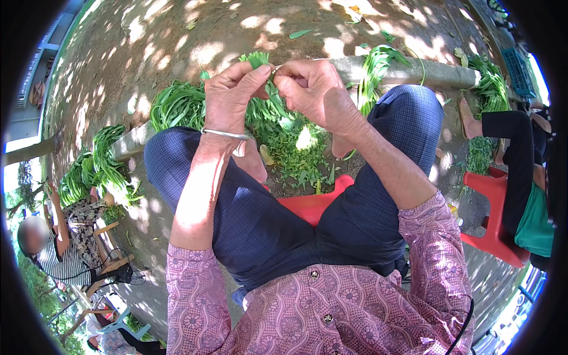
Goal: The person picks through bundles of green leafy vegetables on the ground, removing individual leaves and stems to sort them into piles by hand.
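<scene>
My left hand (pixel 232 89), with a metal bangle at its wrist, is closed around a bunch of long green leaves (pixel 256 58). Its even, blunt end sticks up above my fingers. Long leaves below the hands seem to belong to it, though they blend with greens behind. My right hand (pixel 316 92) is closed in a pinch close against the left fingertips, beside the bunch. Whatever lies in that pinch is too small to make out. Both hands are raised over the ground, in front of my knees.
Piled long greens (pixel 177 105) lie at a concrete curb (pixel 346 70), with another bunch (pixel 374 74) draped over it. Leaf scraps (pixel 296 154) cover the ground between my feet. A red stool (pixel 316 204) is under me. People sit left and right; a blue crate (pixel 519 71) stands far right.
</scene>
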`<control>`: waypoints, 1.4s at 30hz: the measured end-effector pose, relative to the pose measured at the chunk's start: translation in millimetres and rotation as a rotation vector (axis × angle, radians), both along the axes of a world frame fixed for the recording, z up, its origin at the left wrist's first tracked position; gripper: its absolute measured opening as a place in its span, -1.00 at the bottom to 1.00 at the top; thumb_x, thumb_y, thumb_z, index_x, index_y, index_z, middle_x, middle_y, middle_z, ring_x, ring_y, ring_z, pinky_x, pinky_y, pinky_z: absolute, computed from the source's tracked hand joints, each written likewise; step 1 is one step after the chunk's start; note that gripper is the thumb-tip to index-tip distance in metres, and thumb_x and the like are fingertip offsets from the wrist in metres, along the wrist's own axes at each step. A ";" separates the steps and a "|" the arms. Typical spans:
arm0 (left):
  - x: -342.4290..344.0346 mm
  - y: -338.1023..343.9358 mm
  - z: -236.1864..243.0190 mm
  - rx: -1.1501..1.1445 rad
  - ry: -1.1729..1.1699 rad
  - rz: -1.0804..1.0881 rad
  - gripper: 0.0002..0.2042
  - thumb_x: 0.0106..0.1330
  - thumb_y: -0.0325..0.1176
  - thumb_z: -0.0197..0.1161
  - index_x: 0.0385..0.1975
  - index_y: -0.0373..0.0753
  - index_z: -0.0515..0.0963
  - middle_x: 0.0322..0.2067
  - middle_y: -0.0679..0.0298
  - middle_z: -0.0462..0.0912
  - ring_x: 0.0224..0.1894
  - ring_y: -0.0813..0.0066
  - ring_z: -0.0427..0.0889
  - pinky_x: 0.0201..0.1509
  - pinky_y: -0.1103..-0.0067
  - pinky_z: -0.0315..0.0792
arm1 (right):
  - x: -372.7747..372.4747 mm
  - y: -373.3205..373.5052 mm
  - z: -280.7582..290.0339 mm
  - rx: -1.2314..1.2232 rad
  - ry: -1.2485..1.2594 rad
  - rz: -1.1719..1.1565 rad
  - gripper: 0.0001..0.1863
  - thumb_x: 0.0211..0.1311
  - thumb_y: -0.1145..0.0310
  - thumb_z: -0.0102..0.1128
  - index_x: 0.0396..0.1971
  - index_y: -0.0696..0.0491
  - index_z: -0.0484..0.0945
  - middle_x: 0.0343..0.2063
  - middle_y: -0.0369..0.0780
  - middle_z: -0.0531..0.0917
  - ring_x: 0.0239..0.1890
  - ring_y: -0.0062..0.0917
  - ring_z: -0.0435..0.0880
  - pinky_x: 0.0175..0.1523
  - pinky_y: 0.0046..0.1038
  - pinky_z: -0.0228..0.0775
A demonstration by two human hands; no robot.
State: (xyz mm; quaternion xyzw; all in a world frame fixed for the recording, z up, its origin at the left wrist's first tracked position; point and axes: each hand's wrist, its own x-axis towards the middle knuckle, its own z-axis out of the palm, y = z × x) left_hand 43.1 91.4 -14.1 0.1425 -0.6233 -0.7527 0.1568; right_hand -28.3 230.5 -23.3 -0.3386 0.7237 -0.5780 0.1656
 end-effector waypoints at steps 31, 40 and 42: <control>0.8 0.4 4.5 0.130 0.052 0.059 -0.85 0.17 -0.40 0.25 -0.40 -0.38 0.57 -0.60 0.20 0.59 -0.63 0.55 0.54 -0.55 0.64 0.47 | -12.3 -2.4 -5.7 0.015 0.022 -0.293 -0.78 0.01 0.36 0.01 -0.61 0.21 0.51 -0.75 -0.08 0.49 -0.65 -0.36 0.53 -0.44 -0.40 0.36; 3.7 -5.3 -1.4 0.001 -0.020 0.010 -0.86 0.16 -0.44 0.26 -0.40 -0.40 0.57 -0.61 0.21 0.59 -0.64 0.57 0.54 -0.54 0.66 0.48 | -5.7 2.9 6.7 -0.149 -0.296 -0.094 -0.76 0.09 0.39 0.01 -0.56 0.25 0.57 -0.70 -0.19 0.58 -0.61 -0.62 0.59 -0.48 -0.56 0.41; 1.8 -1.8 -2.3 -0.039 0.001 0.018 -0.86 0.15 -0.45 0.27 -0.41 -0.41 0.57 -0.62 0.21 0.59 -0.66 0.57 0.53 -0.57 0.69 0.44 | -3.1 2.8 9.6 -0.089 -0.310 -0.045 -0.80 0.04 0.43 0.00 -0.55 0.21 0.60 -0.66 -0.21 0.60 -0.60 -0.65 0.58 -0.48 -0.55 0.42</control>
